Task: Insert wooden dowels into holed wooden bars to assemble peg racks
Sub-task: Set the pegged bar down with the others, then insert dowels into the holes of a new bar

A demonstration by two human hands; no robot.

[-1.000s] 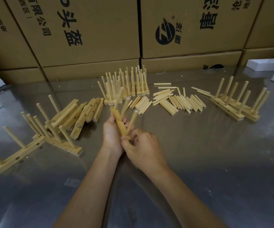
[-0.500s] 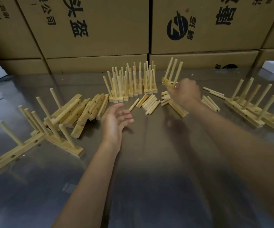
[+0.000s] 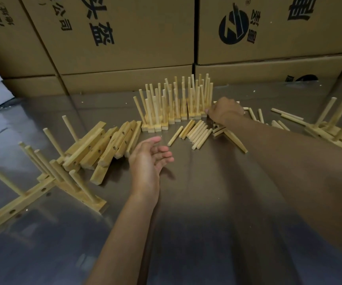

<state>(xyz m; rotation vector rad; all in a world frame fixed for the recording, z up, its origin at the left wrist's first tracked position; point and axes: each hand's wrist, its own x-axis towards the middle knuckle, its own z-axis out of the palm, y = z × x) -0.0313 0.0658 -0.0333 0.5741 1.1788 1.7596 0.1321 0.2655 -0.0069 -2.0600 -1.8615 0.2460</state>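
On the counter [image 3: 207, 212], a far row of finished peg racks [image 3: 176, 103] stands upright, with more racks far right and near left. Left of centre lie unfilled holed bars [image 3: 104, 145]; loose dowels [image 3: 196, 134] lie at centre. Much seems left. The left hand [image 3: 148, 161] hovers empty, fingers relaxed; whether the right hand [image 3: 224, 113], beside the row, grips anything, I cannot tell.

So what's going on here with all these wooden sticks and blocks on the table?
A person is putting together wooden peg racks on a shiny table. The right hand reaches to the right end of a row of finished racks standing upright at the back; whether it grips anything there cannot be told. The left hand hovers open, palm up, holding nothing. Loose dowels lie in front of the row, and holed bars are piled to the left.
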